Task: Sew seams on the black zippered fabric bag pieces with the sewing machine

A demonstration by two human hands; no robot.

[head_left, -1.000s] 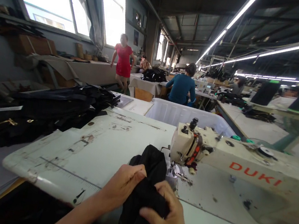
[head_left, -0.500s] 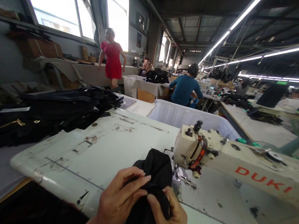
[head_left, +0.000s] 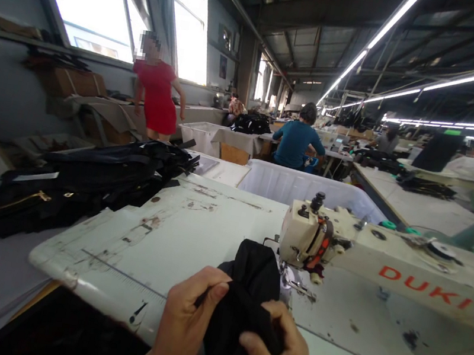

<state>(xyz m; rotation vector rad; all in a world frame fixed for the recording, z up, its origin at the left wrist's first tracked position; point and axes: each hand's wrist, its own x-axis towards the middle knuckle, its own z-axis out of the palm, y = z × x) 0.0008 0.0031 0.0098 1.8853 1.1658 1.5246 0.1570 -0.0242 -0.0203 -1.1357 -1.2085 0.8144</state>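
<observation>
The left hand [head_left: 190, 317] pinches a piece of black fabric [head_left: 248, 263] between its thumb and curled fingers, with little gap between them. The right hand [head_left: 281, 352] grips the same piece a little lower, its thumb and bent fingers set apart by a thick fold of cloth. The fabric is bunched at the front of the pale sewing table [head_left: 204, 238], its upper end standing just to the left of the needle area of the sewing machine [head_left: 385, 261] and its lower part hanging between the hands toward the bottom of the view. The cloth is so dark that its layers and seams cannot be made out for certain. Along the table's front edge runs a printed ruler scale [head_left: 126, 275], partly behind the left hand. To the left lies a heap of black pieces [head_left: 98, 173], one showing a gold zipper [head_left: 3, 205]. Behind the machine stands a white plastic tub [head_left: 308, 183]. Farther back, a person in a red dress [head_left: 157, 96] is near the windows, and a person in a teal top [head_left: 298, 144] sits facing away.
</observation>
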